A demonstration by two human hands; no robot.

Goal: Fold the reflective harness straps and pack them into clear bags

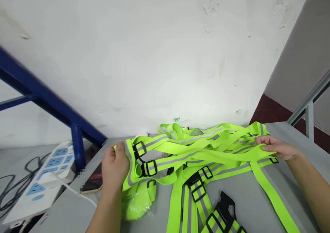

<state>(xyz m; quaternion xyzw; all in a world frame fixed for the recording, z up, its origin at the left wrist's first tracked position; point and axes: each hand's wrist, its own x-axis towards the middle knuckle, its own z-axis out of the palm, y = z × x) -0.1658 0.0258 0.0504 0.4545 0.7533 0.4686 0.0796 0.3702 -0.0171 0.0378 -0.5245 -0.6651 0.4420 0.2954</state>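
A tangle of neon yellow-green reflective vest straps with grey stripes lies across the grey tabletop. My left hand is closed around a folded strap loop at the left end, beside black slide buckles. At the right end, my right hand pinches a strap between thumb and fingers. The stretch between both hands runs roughly level over the pile. More straps hang toward me, with a black plastic buckle at the lower middle. Below my left hand sits a clear plastic bag with yellow-green material inside.
A white power strip with blue sockets, a plug and cables stands at left. A phone lies near my left wrist. A blue metal frame slopes at left, a grey frame at right. The white wall rises behind.
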